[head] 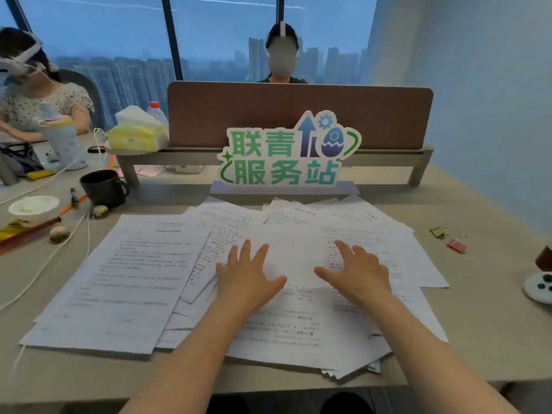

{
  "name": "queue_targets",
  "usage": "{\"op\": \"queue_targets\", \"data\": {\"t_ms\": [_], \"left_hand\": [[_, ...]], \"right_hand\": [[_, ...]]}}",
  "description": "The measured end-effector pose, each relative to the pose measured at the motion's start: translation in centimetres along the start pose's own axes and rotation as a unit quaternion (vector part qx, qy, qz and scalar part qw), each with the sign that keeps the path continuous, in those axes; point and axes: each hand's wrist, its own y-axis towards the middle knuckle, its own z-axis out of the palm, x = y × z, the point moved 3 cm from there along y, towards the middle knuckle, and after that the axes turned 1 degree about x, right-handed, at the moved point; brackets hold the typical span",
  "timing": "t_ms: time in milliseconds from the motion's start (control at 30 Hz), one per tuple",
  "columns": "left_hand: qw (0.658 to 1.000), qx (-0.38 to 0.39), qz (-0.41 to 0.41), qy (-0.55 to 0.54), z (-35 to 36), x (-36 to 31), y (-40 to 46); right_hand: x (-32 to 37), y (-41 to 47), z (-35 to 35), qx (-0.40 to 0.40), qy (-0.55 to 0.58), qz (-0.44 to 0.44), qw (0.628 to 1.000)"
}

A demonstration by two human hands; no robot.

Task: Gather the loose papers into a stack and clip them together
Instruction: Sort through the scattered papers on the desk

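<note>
One view only, so no overlap w/ another cam. It's head-worn, wide-angle, sitting above the near edge of the desk and pitched fwd and down — both forearms run up from the bottom corners toward mid-frame, w/ the left hand and right hand close under the lens. Spread papers fill the lower half at near range; the sign and the divider panel lie straight ahead, mid-distance. Windows sit farthest, along the top — straight lines bow toward the frame edges
</note>
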Motion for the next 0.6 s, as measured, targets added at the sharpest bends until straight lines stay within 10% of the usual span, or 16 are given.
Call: {"op": "queue_targets", "data": {"t_ms": [300,600], "left_hand": [[0.998,0.052,-0.026,0.028,1.8,-0.1,-0.7],[0.997,0.062,-0.012,0.036,2.4,-2.3,-1.3]], "right_hand": [[-5.5,-1.0,-0.4,0.027,-0.01,0.187,0.982],[-4.7,-0.6,-1.0,0.036,0.005,0.164,0.986]]}}
